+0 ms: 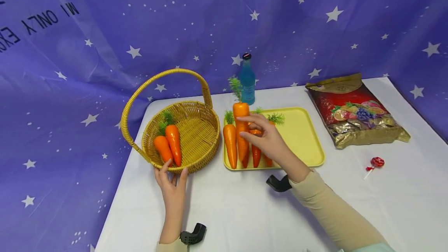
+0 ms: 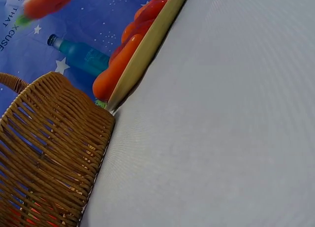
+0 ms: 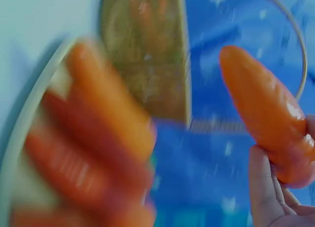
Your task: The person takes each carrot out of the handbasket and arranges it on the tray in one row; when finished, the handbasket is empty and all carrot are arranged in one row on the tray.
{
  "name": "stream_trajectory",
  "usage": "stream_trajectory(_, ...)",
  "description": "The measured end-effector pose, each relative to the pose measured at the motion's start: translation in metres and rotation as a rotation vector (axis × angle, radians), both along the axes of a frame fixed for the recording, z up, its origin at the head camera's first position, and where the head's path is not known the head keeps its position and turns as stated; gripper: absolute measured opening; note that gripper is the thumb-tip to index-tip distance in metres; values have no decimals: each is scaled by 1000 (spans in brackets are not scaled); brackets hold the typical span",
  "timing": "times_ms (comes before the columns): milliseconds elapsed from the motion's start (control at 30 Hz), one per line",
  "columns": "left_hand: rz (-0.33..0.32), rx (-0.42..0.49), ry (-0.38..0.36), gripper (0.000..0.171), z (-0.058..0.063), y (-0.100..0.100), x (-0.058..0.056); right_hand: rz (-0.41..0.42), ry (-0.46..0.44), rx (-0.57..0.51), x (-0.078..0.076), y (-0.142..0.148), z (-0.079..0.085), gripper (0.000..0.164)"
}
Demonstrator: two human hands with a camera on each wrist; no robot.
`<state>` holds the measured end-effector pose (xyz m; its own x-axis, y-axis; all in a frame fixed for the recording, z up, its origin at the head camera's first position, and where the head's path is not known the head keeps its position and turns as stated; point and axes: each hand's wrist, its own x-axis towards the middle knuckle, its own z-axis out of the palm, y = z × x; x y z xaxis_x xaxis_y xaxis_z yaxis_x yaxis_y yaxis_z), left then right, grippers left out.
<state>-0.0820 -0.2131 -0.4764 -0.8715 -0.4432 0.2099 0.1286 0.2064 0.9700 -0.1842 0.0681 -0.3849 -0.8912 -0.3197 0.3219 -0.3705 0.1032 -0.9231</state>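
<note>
In the head view my right hand (image 1: 267, 135) pinches an orange carrot (image 1: 240, 127) with a green top, held upright above the left part of a yellow tray (image 1: 308, 143). The right wrist view shows the same carrot (image 3: 268, 113) between thumb and fingers. Several more carrots (image 1: 230, 145) lie side by side on the tray. My left hand (image 1: 173, 189) touches the near rim of a woven basket (image 1: 204, 154), its fingers spread. Inside that basket, on the left, lie two carrots (image 1: 174, 143). The left wrist view shows the basket's side (image 2: 59, 143) but no hand.
Behind the tray stands a blue bottle (image 1: 247, 81). A red and gold candy bag (image 1: 357, 114) lies at the back right, with a red lollipop (image 1: 377, 162) in front of it. The basket's tall handle (image 1: 178, 71) arches over it. A purple starry cloth hangs behind the table.
</note>
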Motion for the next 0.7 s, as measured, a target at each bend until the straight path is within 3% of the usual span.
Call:
stream_trajectory(100, -6, 2, -24, 56, 4, 1, 1, -114, 0, 59, -2, 35, -14, 40)
stream_trajectory(233, -1, -51, -15, 55, 22, 8, 7, -216, -104, 153, -6, 76, -35, 44)
stream_trajectory(333, 13, -91, -6, 53, 33, 13, 11, -223, -213, 211, -9, 94, -47, 46)
stream_trajectory(467, 14, -98, -14, 53, 34, 14, 11, -207, -290, 278, -11, 102, -58, 48)
stream_trajectory(700, 13, -104, -17, 53, 33, 15, 11, -184, -292, 377, -13, 98, -63, 49)
